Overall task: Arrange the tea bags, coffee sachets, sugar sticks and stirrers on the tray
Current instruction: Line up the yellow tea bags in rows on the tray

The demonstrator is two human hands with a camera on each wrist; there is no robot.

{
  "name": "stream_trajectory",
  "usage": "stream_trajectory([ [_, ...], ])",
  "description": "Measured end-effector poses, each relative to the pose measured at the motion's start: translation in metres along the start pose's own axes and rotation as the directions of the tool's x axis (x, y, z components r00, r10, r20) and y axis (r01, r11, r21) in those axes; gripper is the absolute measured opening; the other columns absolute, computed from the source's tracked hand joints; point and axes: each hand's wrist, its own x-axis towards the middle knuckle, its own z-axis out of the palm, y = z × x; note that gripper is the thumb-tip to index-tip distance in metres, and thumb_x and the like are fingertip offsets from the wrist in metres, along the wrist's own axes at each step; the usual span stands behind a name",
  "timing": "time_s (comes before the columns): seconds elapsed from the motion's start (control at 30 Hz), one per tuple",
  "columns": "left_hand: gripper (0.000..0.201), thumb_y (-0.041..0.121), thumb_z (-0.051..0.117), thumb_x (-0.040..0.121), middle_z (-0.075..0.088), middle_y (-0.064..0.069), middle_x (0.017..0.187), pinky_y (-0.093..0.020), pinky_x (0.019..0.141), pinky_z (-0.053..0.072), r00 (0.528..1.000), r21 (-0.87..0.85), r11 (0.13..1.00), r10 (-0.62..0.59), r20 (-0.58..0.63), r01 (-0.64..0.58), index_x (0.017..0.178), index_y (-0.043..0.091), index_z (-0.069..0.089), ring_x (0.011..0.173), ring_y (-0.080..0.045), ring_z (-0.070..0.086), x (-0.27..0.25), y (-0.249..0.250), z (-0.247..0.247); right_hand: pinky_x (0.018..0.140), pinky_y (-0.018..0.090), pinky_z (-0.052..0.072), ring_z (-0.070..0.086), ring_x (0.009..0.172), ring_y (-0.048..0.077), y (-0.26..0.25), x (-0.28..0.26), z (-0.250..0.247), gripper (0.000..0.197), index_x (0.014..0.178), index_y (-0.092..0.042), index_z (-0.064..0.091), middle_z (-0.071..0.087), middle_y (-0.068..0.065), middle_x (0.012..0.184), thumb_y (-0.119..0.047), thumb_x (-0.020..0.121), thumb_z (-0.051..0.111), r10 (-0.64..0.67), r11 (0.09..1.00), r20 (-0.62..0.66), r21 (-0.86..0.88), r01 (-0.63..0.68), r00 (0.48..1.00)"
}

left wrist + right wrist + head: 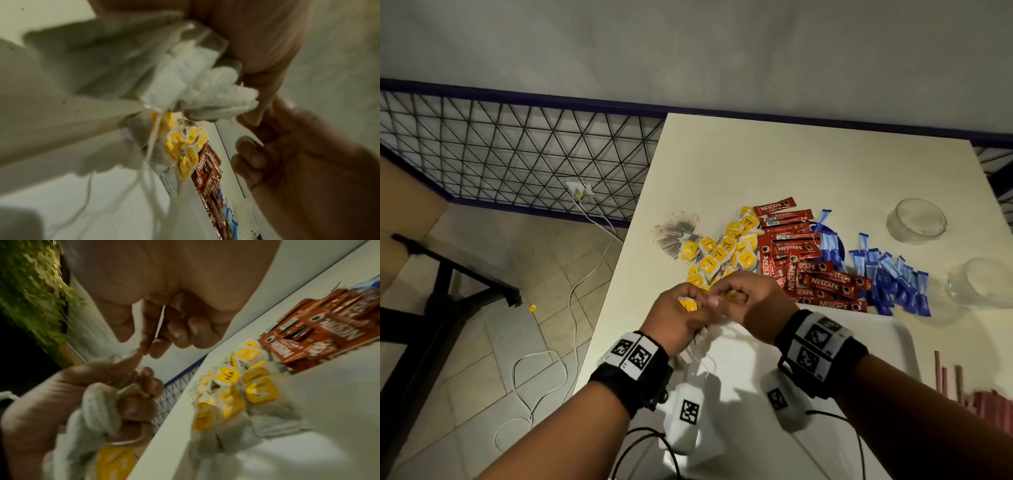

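My left hand (683,310) grips a bunch of tea bags (195,81) with yellow tags, their strings hanging down over the white tray (866,337). My right hand (734,298) touches the left one and pinches a thin tea-bag string (160,321) between its fingertips. Just beyond the hands, a pile of loose tea bags (722,250) lies on the table. To its right lie red coffee sachets (799,262), then blue sugar sticks (893,274). Reddish stirrers (959,383) lie at the tray's right side.
Two empty glass bowls (916,219) (983,284) stand at the table's right. The table's left edge (619,274) drops to a tiled floor with a white cable (575,308) and a fallen yellow tag (532,308). A wire-mesh rail (517,154) runs behind.
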Motion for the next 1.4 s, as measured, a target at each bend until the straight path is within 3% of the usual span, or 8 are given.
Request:
stream_trajectory([
  [0.23,0.054,0.034,0.081,0.041,0.058,0.014,0.066,-0.018,0.055,0.042,0.989,0.176,0.976,0.111,0.097,-0.127,0.081,0.017,0.05,0.057,-0.002,0.049,-0.004,0.006,0.02,0.06,0.006,0.035,0.051,0.067,-0.004,-0.011,-0.005,-0.005,0.008,0.078,-0.024,0.067,0.056,-0.013,0.074,-0.025,0.079,0.075,0.078,0.989,0.05,-0.132,-0.071,0.996],
  [0.4,0.067,0.033,0.088,0.052,0.063,0.002,0.085,-0.031,0.071,0.047,0.989,0.023,0.993,0.116,0.091,-0.118,0.104,0.006,0.058,0.073,-0.01,0.057,-0.013,0.001,0.027,0.055,0.013,0.044,0.057,0.057,0.0,-0.007,-0.016,-0.02,0.008,0.08,-0.015,0.064,0.059,-0.002,0.072,-0.012,0.085,0.07,0.153,0.97,0.017,0.188,-0.154,0.988],
  [0.53,0.042,0.039,0.082,0.058,0.063,0.002,0.08,-0.036,0.068,0.045,0.989,-0.105,0.984,0.143,-0.026,-0.145,0.093,0.024,0.063,0.067,-0.016,0.054,-0.022,0.005,0.033,0.048,0.014,0.039,0.05,0.046,-0.003,-0.004,-0.026,-0.03,0.016,0.094,-0.02,0.06,0.057,0.002,0.07,-0.007,0.087,0.067,0.167,0.925,-0.001,0.345,-0.156,0.986],
  [0.7,0.014,0.035,0.074,0.074,0.064,0.011,0.069,-0.031,0.065,0.044,0.984,0.127,0.976,0.178,0.011,-0.178,0.085,0.029,0.067,0.058,-0.009,0.055,-0.027,0.018,0.033,0.08,0.033,0.05,0.06,0.084,0.015,0.008,-0.034,-0.036,0.032,0.096,-0.05,0.06,0.059,-0.004,0.096,-0.022,0.084,0.071,0.054,0.997,0.001,0.06,-0.054,0.999],
  [0.83,0.022,0.03,0.081,0.071,0.069,-0.001,0.084,-0.025,0.069,0.048,0.973,0.208,0.951,0.217,0.08,-0.23,0.089,0.025,0.071,0.07,-0.011,0.06,-0.032,0.027,0.029,0.079,0.026,0.045,0.055,0.095,0.019,0.003,-0.038,-0.041,0.018,0.078,-0.036,0.061,0.054,-0.003,0.106,-0.023,0.081,0.074,0.054,0.998,-0.033,0.008,-0.054,0.998],
  [0.97,0.046,0.029,0.085,0.056,0.067,-0.002,0.08,-0.026,0.074,0.05,0.969,0.077,0.966,0.246,0.031,-0.248,0.099,0.022,0.07,0.073,-0.01,0.059,-0.037,0.032,0.021,0.085,0.041,0.048,0.058,0.093,0.025,0.001,-0.039,-0.043,0.017,0.071,-0.033,0.062,0.058,-0.001,0.099,-0.027,0.08,0.075,0.047,0.996,-0.055,0.076,-0.042,0.997],
  [1.23,0.011,0.014,0.067,0.089,0.066,0.012,0.066,-0.026,0.068,0.044,0.945,0.006,0.97,0.237,-0.227,-0.242,0.093,0.022,0.073,0.059,-0.001,0.056,-0.034,0.039,0.009,0.074,0.034,0.048,0.059,0.075,0.027,-0.011,-0.041,-0.052,0.01,0.073,-0.025,0.07,0.069,-0.006,0.083,-0.023,0.082,0.073,0.049,0.984,-0.065,0.176,-0.037,0.997],
  [1.4,0.025,0.029,0.076,0.072,0.067,0.007,0.07,-0.017,0.052,0.042,0.97,0.114,0.963,0.239,0.046,-0.243,0.094,0.016,0.075,0.05,-0.004,0.05,-0.045,0.051,0.025,0.069,0.027,0.046,0.059,0.072,0.016,-0.016,-0.041,-0.053,0.007,0.078,-0.024,0.071,0.069,-0.003,0.079,-0.021,0.083,0.072,0.015,0.985,-0.031,0.172,-0.01,0.999],
])
